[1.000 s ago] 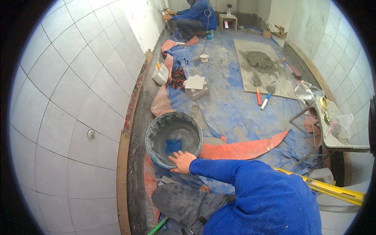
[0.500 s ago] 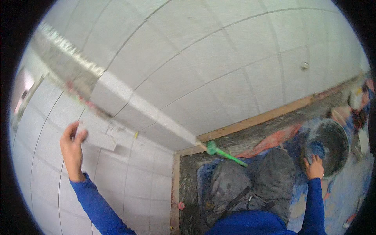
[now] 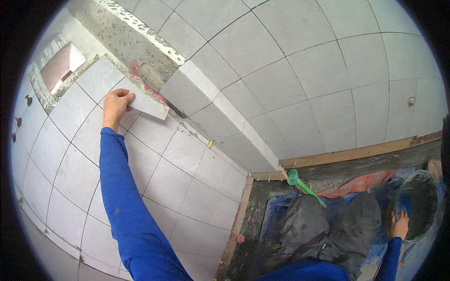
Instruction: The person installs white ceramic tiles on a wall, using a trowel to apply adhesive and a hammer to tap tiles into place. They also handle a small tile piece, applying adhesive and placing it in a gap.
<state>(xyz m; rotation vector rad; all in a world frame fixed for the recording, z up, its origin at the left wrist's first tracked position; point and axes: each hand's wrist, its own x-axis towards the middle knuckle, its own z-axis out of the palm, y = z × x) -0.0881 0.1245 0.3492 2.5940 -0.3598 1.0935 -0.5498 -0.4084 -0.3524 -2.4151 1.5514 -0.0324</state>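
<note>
- Your left hand (image 3: 116,103) grips a grey tile (image 3: 143,100) pressed against the wall's bare strip (image 3: 123,41).
- Your right hand (image 3: 400,225) grips the bucket (image 3: 418,181) rim; seating the tile likely needs careful alignment.

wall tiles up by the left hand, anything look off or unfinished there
Yes. The grey tile under the left hand sits tilted, its corner sticking out over the grid below instead of lining up. Above it a strip of bare rough mortar is uncovered, and an untiled rectangular opening shows at upper left.
</note>
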